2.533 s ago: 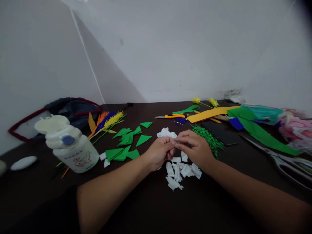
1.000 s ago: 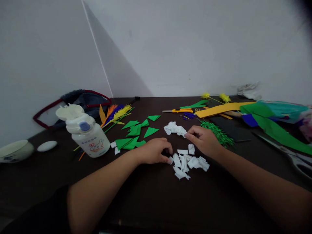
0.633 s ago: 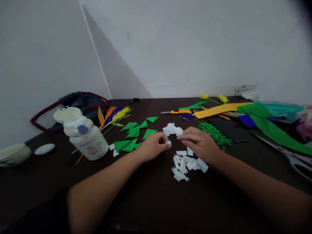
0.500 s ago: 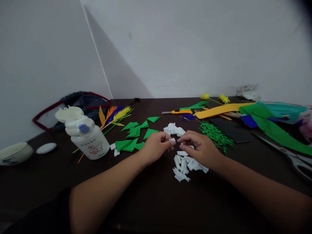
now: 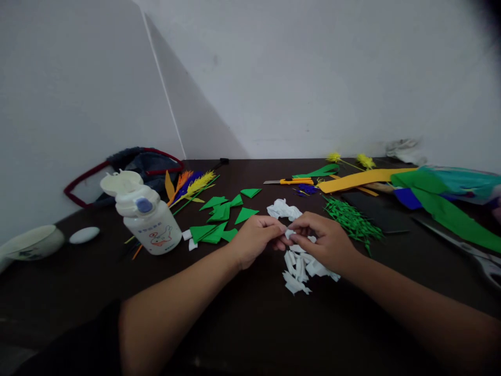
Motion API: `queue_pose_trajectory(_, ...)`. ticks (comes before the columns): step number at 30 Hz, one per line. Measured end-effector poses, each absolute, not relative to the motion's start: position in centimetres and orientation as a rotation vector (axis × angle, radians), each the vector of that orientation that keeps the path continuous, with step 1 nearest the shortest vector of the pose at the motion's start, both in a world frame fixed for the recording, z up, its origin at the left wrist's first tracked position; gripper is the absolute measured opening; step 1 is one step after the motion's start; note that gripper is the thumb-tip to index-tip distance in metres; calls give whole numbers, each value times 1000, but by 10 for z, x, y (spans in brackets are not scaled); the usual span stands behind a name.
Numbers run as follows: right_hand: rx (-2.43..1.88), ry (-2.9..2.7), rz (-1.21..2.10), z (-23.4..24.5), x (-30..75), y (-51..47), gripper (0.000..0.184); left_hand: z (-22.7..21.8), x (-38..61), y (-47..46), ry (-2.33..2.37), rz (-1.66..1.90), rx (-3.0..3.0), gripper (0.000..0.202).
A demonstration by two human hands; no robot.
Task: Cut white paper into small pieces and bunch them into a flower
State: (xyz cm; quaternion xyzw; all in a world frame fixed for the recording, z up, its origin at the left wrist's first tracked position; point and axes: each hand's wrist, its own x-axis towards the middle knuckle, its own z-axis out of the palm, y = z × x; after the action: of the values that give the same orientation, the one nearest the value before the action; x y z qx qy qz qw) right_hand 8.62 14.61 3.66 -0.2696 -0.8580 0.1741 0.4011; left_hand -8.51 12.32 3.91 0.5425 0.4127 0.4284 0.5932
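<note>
My left hand (image 5: pixel 256 237) and my right hand (image 5: pixel 324 237) meet over the table with their fingertips pinched together. Between them is a small piece of white paper (image 5: pixel 289 233), mostly covered by the fingers. Just below lies a loose pile of folded white paper pieces (image 5: pixel 299 269), partly under my right hand. Behind the fingers rests a crumpled white tissue (image 5: pixel 282 209). Several cut green paper pieces (image 5: pixel 209 232) are scattered to the left of my left hand. A bunch of thin green paper sprigs (image 5: pixel 354 219) is beyond my right hand.
A white bottle (image 5: pixel 154 230) with its lid up stands at left, near a bowl (image 5: pixel 37 243). A yellow utility knife (image 5: pixel 295 181) lies at the back with its blade out. Scissors (image 5: pixel 469 253), orange strips (image 5: pixel 364 178) and green strips (image 5: pixel 456 214) are at right.
My hands have come together, fingertips now meeting around the small white paper that my left hand held apart before. The whole view has shifted slightly, moving things a little to the right.
</note>
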Motion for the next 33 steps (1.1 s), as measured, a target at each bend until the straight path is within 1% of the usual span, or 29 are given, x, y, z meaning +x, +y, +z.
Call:
queue_pose_trajectory(4,-720,-2178,462,35,84,146,13,40,-88,123,950,989,1272,15)
queue_pose_trajectory(8,-751,-2153,490,34,84,147,15,41,-90,122,916,960,1255,20)
queue_pose_trajectory(15,-661,-2167,458,33,85,148,7,40,-90,123,930,912,1280,15)
queue_pose_trajectory(23,-569,-2209,433,28,86,153,14,37,-89,124,938,888,1272,19)
queue_pose_trajectory(33,-503,-2309,396,31,87,152,11,37,-84,125,1029,849,1240,5)
